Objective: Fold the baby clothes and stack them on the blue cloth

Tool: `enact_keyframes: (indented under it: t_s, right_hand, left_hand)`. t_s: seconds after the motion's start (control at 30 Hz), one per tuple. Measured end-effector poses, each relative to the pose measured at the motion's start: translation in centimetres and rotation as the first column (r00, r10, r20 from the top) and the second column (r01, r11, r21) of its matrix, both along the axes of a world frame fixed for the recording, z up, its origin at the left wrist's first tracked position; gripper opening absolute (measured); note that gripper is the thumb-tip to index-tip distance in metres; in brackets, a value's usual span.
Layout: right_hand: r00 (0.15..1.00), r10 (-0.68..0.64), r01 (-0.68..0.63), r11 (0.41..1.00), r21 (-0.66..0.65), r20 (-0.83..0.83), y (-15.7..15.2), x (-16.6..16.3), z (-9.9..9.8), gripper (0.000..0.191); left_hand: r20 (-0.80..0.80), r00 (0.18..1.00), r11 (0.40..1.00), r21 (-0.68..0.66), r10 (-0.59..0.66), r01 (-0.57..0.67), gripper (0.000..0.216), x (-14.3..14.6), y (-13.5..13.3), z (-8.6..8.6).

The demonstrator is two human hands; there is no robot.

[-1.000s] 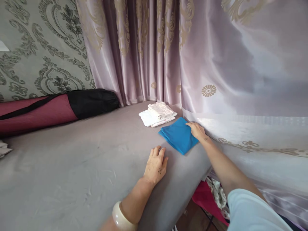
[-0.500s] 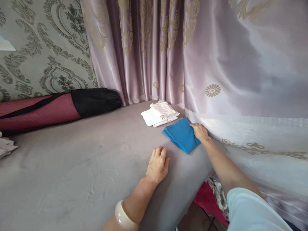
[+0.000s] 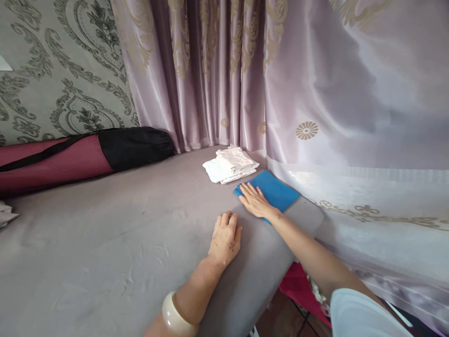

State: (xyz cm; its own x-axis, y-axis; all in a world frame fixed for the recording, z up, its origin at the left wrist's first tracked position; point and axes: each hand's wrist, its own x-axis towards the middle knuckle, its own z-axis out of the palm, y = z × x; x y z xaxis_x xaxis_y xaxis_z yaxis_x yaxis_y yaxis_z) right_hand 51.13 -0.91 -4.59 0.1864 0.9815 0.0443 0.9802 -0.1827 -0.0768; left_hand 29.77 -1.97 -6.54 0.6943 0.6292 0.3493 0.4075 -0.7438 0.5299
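Observation:
A folded blue cloth (image 3: 280,191) lies near the right edge of the grey-covered surface. My right hand (image 3: 255,200) rests flat on its left part, fingers stretched out, and hides some of that side. To the left and nearer me, my left hand (image 3: 225,238) lies on the grey cover, its fingers loosely bent and slightly apart, with nothing in them. A white bangle (image 3: 177,316) circles the left wrist. Just behind the blue cloth sits a small stack of folded white cloths (image 3: 231,164), touched by neither hand.
A maroon and black rolled bag (image 3: 136,147) lies along the patterned wall. Lilac curtains (image 3: 224,84) hang at the back and right. Pale fabric (image 3: 6,214) shows at the left edge. Below the right edge of the grey cover (image 3: 115,243) is a red item (image 3: 303,290).
My right hand has moved left from the right edge of the blue cloth onto its left part. The blue cloth now lies flatter. My left hand has barely moved.

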Motion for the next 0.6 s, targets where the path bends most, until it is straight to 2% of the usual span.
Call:
enact_keyframes:
  t_s: [0.07,0.17,0.27,0.33,0.4,0.5,0.6]
  right_hand:
    - [0.999,0.011,-0.013,0.997,-0.071,-0.036,0.1,-0.8,-0.4,0.064]
    - [0.989,0.002,-0.016,0.996,-0.089,-0.149,-0.1,-0.7,0.0,0.065]
    - [0.927,-0.015,-0.007,0.998,-0.059,-0.376,-0.5,0.3,1.3,0.067]
    - [0.893,-0.06,0.061,0.998,-0.012,-0.446,-0.7,1.3,2.1,0.068]
    - [0.916,-0.148,0.174,0.984,0.039,-0.372,-0.8,2.5,2.5,0.067]
    - [0.931,-0.34,0.353,0.931,0.093,-0.133,-0.8,4.3,2.2,0.063]
    - [0.902,-0.432,0.432,0.901,0.039,0.005,-0.8,5.4,1.2,0.061]
  left_hand:
    - [0.003,1.0,1.0,0.01,0.003,-0.003,0.031,0.0,0.1,-0.1]
    - [0.008,1.0,1.0,0.02,-0.001,0.001,0.031,0.0,0.1,-0.4]
    - [0.016,1.0,1.0,0.025,0.001,-0.002,0.031,0.1,0.2,-0.6]
    - [0.019,1.0,1.0,0.024,0.003,-0.003,0.031,0.1,0.2,-0.7]
    - [0.014,1.0,1.0,0.02,0.004,-0.004,0.03,0.1,0.2,-0.7]
    - [-0.002,1.0,1.0,0.01,0.004,-0.004,0.03,0.1,0.2,-0.5]
    - [-0.017,1.0,1.0,-0.001,0.009,-0.009,0.029,0.1,0.2,-0.4]
